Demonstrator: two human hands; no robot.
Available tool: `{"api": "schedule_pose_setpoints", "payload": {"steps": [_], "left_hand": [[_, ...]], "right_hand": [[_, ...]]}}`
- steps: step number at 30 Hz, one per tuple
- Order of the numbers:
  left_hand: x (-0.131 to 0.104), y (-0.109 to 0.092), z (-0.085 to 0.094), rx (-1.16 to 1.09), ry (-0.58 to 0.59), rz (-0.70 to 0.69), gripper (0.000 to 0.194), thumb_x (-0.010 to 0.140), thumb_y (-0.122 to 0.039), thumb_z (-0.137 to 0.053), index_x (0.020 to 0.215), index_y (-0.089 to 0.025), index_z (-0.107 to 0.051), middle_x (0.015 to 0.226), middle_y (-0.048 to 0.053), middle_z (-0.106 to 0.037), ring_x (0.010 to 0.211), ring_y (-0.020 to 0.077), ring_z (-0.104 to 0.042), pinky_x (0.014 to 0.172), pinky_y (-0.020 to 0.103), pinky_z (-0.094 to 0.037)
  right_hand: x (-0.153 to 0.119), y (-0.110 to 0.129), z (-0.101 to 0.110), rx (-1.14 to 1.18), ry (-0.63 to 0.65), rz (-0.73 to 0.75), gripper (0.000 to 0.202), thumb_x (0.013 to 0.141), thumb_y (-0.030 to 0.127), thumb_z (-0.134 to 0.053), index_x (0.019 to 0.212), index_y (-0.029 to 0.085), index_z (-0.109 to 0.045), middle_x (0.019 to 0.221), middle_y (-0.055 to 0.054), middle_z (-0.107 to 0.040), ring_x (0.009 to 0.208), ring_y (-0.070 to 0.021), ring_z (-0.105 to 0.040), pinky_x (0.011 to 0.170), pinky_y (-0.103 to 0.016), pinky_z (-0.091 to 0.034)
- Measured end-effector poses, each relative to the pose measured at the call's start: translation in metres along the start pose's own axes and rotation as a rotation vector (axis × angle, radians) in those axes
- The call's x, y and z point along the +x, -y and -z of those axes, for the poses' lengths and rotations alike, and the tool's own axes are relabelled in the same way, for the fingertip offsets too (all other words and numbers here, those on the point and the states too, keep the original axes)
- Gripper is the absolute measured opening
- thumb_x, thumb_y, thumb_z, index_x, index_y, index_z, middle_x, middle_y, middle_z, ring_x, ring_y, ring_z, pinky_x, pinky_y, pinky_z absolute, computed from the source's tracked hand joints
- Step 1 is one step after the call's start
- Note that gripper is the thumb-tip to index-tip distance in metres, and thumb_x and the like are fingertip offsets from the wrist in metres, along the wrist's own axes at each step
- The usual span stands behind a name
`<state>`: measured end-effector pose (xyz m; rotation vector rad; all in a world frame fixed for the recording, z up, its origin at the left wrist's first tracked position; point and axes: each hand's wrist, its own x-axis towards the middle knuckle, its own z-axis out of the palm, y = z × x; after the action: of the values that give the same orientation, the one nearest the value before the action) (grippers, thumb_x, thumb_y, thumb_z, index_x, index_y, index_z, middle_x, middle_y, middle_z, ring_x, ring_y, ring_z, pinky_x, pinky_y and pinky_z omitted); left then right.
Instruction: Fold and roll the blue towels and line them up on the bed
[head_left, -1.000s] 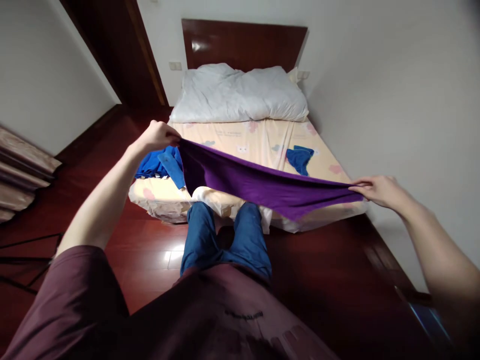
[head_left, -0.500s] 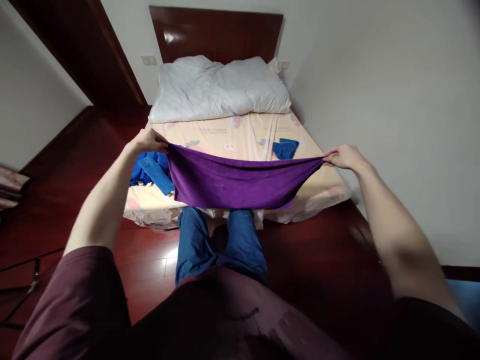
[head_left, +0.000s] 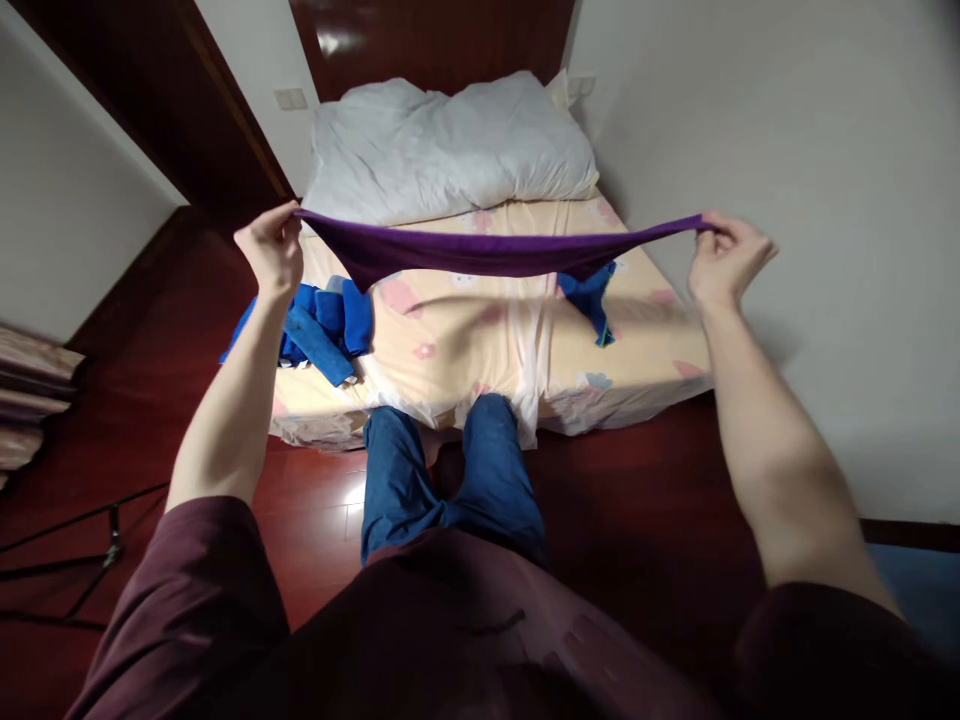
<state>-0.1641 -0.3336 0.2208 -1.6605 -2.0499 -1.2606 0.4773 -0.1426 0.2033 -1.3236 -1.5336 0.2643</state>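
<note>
A purple cloth is stretched in the air above the bed, its lower edge lifted. My left hand is closed on its left corner, and my right hand grips the right corner. Below the cloth lies the bed with a patterned yellow sheet. Folded blue cloths are piled at the bed's left edge, near my left forearm. Another blue cloth lies on the right half of the sheet, partly hidden behind the purple cloth.
A white quilt is bunched at the head of the bed, before a dark headboard. Walls stand on both sides. Black metal legs stand on the floor at lower left, with patterned fabric beyond.
Both hands have risen and moved farther apart, pulling the purple cloth taut. Its hanging part has swung up and away, uncovering more of the sheet.
</note>
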Motion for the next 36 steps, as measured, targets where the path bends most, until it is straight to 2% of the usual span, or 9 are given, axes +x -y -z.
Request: {"api": "schedule_pose_setpoints", "payload": {"steps": [2,4,10,13,17,22,26,32,36], "left_hand": [[-0.033,0.008,-0.009,-0.041,-0.062,0.023,0.04,0.107,-0.023,-0.048,0.136,-0.005,-0.069,0.138,0.01,-0.072,0.125,0.0129,-0.067,0.11,0.031,-0.051],[-0.072,0.018,-0.022,-0.028,-0.007,0.05,0.037,0.106,-0.027,-0.052,0.13,-0.01,-0.074,0.134,0.01,-0.075,0.125,0.0177,-0.07,0.11,0.034,-0.053],[-0.187,0.051,-0.071,0.156,0.63,0.147,0.04,0.096,-0.017,-0.048,0.122,-0.015,-0.078,0.142,0.011,-0.072,0.14,0.0246,-0.064,0.119,0.034,-0.049],[-0.229,0.061,-0.09,0.218,0.759,0.235,0.041,0.095,-0.021,-0.048,0.122,-0.018,-0.079,0.139,0.011,-0.074,0.136,0.027,-0.067,0.115,0.034,-0.051],[-0.262,0.069,-0.102,0.272,0.811,0.31,0.046,0.095,-0.027,-0.049,0.129,-0.015,-0.077,0.125,0.017,-0.078,0.117,0.0324,-0.075,0.105,0.039,-0.056],[-0.273,0.075,-0.106,0.299,0.86,0.304,0.049,0.095,-0.031,-0.047,0.129,-0.014,-0.079,0.111,0.018,-0.08,0.108,0.0362,-0.076,0.099,0.044,-0.057],[-0.266,0.073,-0.108,0.336,0.928,0.251,0.049,0.092,-0.037,-0.052,0.124,-0.016,-0.081,0.117,0.019,-0.079,0.112,0.0388,-0.074,0.096,0.043,-0.058],[-0.229,0.074,-0.108,0.342,1.169,0.192,0.039,0.086,-0.039,-0.053,0.1,-0.021,-0.084,0.116,0.014,-0.081,0.115,0.035,-0.076,0.101,0.037,-0.056],[-0.194,0.078,-0.115,0.292,1.2,0.214,0.037,0.085,-0.04,-0.052,0.096,-0.022,-0.083,0.112,0.01,-0.083,0.113,0.0305,-0.077,0.101,0.032,-0.056]], "right_hand": [[-0.023,-0.026,-0.008,0.008,0.042,-0.01,0.043,0.099,0.0,-0.041,0.133,0.002,-0.067,0.146,-0.029,-0.066,0.133,-0.0216,-0.069,0.119,-0.04,-0.051],[-0.052,-0.056,-0.019,-0.011,0.117,-0.028,0.042,0.098,0.002,-0.043,0.13,0.004,-0.07,0.145,-0.026,-0.067,0.135,-0.0197,-0.068,0.119,-0.038,-0.051],[-0.155,-0.125,-0.054,-0.266,0.485,-0.165,0.041,0.093,0.007,-0.047,0.121,0.01,-0.077,0.147,-0.018,-0.069,0.144,-0.0213,-0.062,0.131,-0.039,-0.041],[-0.197,-0.15,-0.063,-0.351,0.584,-0.272,0.041,0.089,0.007,-0.049,0.115,0.016,-0.079,0.141,-0.012,-0.074,0.141,-0.0226,-0.065,0.13,-0.038,-0.043],[-0.226,-0.18,-0.061,-0.418,0.617,-0.375,0.038,0.086,0.011,-0.053,0.111,0.02,-0.08,0.135,-0.009,-0.077,0.134,-0.0229,-0.07,0.126,-0.034,-0.047],[-0.229,-0.202,-0.054,-0.496,0.608,-0.464,0.043,0.087,0.009,-0.051,0.121,0.017,-0.077,0.137,-0.012,-0.076,0.137,-0.0233,-0.068,0.127,-0.035,-0.045],[-0.225,-0.204,-0.054,-0.54,0.611,-0.52,0.038,0.087,0.009,-0.056,0.116,0.021,-0.078,0.129,-0.008,-0.08,0.133,-0.0221,-0.07,0.125,-0.035,-0.047],[-0.206,-0.188,-0.055,-0.559,0.68,-0.532,0.029,0.077,0.004,-0.067,0.096,0.02,-0.082,0.114,-0.008,-0.083,0.116,-0.0234,-0.077,0.115,-0.03,-0.054],[-0.18,-0.172,-0.062,-0.539,0.667,-0.468,0.044,0.086,0.004,-0.057,0.123,0.015,-0.08,0.131,-0.014,-0.078,0.126,-0.0229,-0.073,0.119,-0.029,-0.049]]}}
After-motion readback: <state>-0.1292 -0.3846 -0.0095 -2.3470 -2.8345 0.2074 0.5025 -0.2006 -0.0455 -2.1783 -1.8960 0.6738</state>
